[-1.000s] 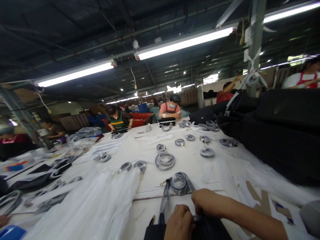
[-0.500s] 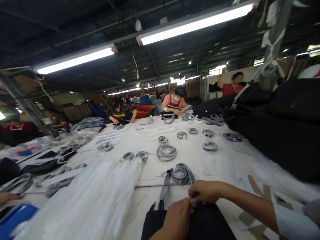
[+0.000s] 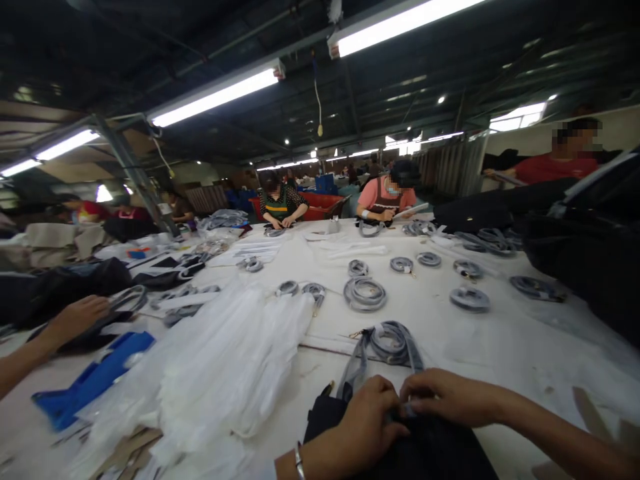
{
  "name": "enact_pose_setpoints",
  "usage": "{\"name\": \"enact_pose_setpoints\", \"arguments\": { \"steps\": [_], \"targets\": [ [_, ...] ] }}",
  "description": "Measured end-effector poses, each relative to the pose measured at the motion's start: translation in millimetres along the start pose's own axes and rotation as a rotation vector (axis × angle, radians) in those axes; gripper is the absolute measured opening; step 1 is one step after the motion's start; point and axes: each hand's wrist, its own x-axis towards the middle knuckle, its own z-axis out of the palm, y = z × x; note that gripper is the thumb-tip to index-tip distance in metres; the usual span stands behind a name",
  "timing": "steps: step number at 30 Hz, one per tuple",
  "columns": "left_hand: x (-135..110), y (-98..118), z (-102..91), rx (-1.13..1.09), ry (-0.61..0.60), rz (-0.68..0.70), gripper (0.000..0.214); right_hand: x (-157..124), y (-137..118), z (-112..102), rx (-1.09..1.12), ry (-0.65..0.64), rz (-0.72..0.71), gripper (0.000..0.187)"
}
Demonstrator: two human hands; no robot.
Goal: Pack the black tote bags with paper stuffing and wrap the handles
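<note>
A black bag [image 3: 435, 450] lies on the table right in front of me. My left hand [image 3: 373, 417] has its fingers closed at the bag's top edge, thumb toward the middle. Beside it, my right hand [image 3: 443, 397] pinches at the same edge. Between the fingertips shows a small greyish bit that I cannot make out. Grey plastic-wrapped handles [image 3: 353, 373] rise from the top of the bag. Just beyond my hands rests a coiled grey strap [image 3: 390, 341] with a gold clasp.
Several coiled straps [image 3: 365, 293] are spread over the white table. White plastic bags [image 3: 235, 360] are heaped on the left, near a blue piece [image 3: 95, 383]. At far left is another person's hand [image 3: 75, 320]. Black bags [image 3: 590, 247] are piled at right; co-workers [image 3: 283, 207] work across the table.
My view has turned left, so the table contents sit farther right and more of the neighbour's arm shows. Both hands stay at the bag's top edge; my left fingers have shifted slightly.
</note>
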Motion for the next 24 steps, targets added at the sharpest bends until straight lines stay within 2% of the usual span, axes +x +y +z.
{"name": "enact_pose_setpoints", "arguments": {
  "steps": [2, 5, 10, 15, 17, 20, 24],
  "targets": [
    [-2.1, -0.5, 5.3, 0.049, 0.042, -0.006, 0.025, 0.2, -3.4, 2.0, 0.022, 0.029, 0.018, 0.026],
    [-2.7, 1.5, 11.7, 0.143, 0.018, 0.019, 0.025, 2.6, -7.0, 1.6, 0.030, -0.009, 0.084, 0.023],
    [2.5, -3.0, 21.1, 0.273, -0.021, 0.072, 0.031, 13.1, -16.8, -6.1, -0.044, -0.245, 0.128, 0.013],
    [1.9, -4.5, 22.5, 0.302, -0.019, 0.105, 0.028, 30.3, -16.9, -2.8, -0.335, -0.423, 0.161, 0.013],
    [-1.2, -2.1, 18.0, 0.312, -0.035, 0.109, 0.026, 35.0, -10.8, 2.3, -0.281, -0.447, 0.167, 0.011],
    [-5.3, 1.2, 9.4, 0.293, -0.009, 0.106, 0.023, 36.7, 0.4, 9.7, -0.118, -0.336, 0.163, 0.009],
    [-5.8, 4.9, 2.2, 0.229, 0.024, 0.056, 0.023, 34.8, 7.5, 14.4, -0.123, -0.058, 0.134, 0.005]
  ]
}}
